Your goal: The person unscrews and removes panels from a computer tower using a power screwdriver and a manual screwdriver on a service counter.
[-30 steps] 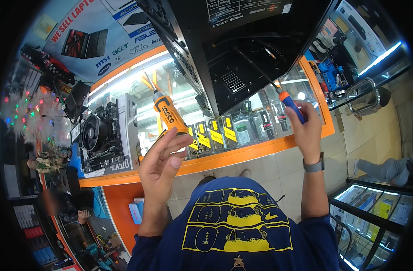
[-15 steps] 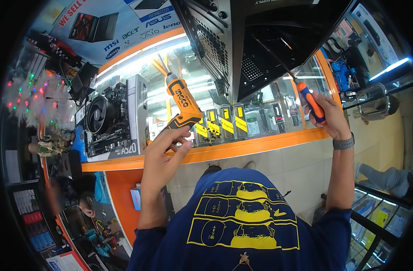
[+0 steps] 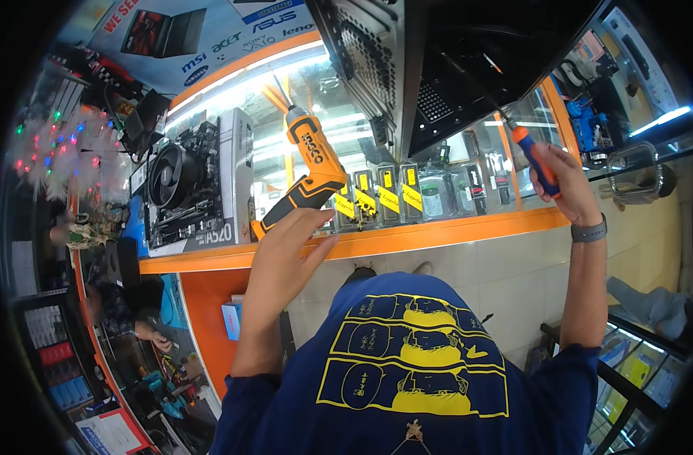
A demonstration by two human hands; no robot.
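Observation:
My right hand [image 3: 565, 182] is wrapped round the orange-and-blue handle of a screwdriver [image 3: 533, 158]. Its long shaft points up and left, in front of the dark interior of a black computer case [image 3: 445, 125]. On the glass counter lies a yellow-and-black cordless screwdriver [image 3: 314, 155], its tip toward the far side. My left hand [image 3: 289, 246] is over the counter's front edge beside that tool's grip, with fingers and thumb apart and nothing visible between them. Small dark screws [image 3: 365, 205] lie in a cluster just right of this hand.
A motherboard with a round black fan [image 3: 172, 178] rests on a box at the left of the orange-edged counter [image 3: 407, 236]. Packaged parts [image 3: 437, 193] show through the glass. Another person's hand [image 3: 155, 336] appears at lower left, and a metal-framed stool [image 3: 636, 174] stands at right.
My left hand's fingers have straightened somewhat and shifted slightly right. The right hand keeps its grip on the screwdriver, and the whole view has shifted a little.

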